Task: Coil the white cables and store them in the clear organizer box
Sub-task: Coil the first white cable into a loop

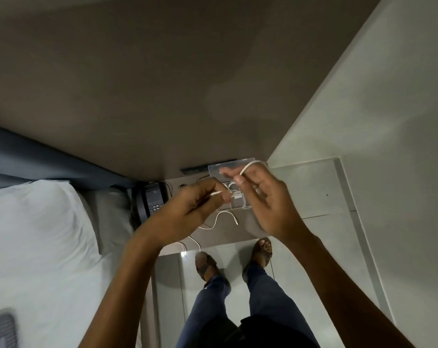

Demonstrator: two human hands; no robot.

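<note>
Standing at a small bench [240, 232] beside a bed [37, 234], a person works above the clear organizer box [234, 172], which sits at the bench's far edge against the wall. Both hands cover most of the box; only its raised lid and part of one front wall show, and the contents are blurred pale shapes. The right hand [265, 204] holds a loop of white cable [248, 167], fingers closed on it, thumb pressed to the strand. The left hand [187, 209] pinches a short stretch of the same cable, fingers together on it. A loose cable [225, 217] lies on the bench below the hands, its tail hanging off the near edge. A black telephone [153, 199] is partly hidden behind the left hand.
</note>
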